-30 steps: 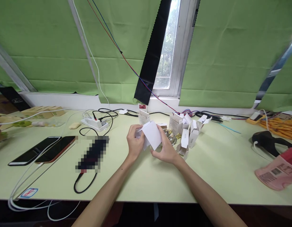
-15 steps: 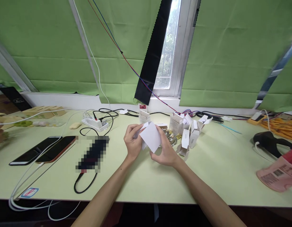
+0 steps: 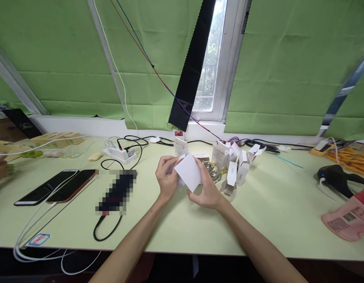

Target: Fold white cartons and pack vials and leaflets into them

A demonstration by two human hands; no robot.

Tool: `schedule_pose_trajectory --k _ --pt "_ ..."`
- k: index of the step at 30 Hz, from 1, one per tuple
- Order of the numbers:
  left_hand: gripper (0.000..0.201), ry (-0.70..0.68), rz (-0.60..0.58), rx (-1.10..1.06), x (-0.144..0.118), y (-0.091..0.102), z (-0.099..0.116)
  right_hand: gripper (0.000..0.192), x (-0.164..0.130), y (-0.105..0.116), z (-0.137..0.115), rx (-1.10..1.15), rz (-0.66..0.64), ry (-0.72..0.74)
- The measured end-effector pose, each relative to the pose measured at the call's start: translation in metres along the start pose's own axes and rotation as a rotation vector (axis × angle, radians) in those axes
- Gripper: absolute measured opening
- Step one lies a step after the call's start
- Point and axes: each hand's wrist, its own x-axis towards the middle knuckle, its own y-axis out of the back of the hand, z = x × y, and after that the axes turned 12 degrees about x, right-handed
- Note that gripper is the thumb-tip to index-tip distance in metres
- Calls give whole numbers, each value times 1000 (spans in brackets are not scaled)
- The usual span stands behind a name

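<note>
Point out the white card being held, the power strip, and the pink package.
white card (image 3: pixel 189 171), head view, on its flat front face between both hands.
power strip (image 3: pixel 119 153), head view, on its white top.
pink package (image 3: pixel 347 221), head view, on the labelled side near the barcode.

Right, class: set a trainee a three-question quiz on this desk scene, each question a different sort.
1. True or false: both hands hold the white card.
2. Which lies left of the left hand? A) phones B) pink pack C) scanner
3. What stands just right of the right hand?

Key: 1 true; 2 A; 3 small white boxes.
</note>
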Motion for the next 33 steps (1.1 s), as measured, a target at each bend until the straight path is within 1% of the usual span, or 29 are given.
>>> schedule_pose_trajectory --k 4,19,25,29,33 --pt "12 -13 -3 -7 0 0 2 102 -1 0 0 2 -4 -3" --pt "9 -81 -6 -8 1 0 -2 103 -3 -2 3 10 -8 -6" --pt "10 -46 21 -13 0 -2 -2 102 -2 -2 2 4 -10 -2" --pt "16 -15 8 -49 -1 -2 0 102 -2 -3 0 -4 -24 9" --pt "17 -34 8 -71 -1 -1 2 101 -3 -3 0 -1 -29 3"
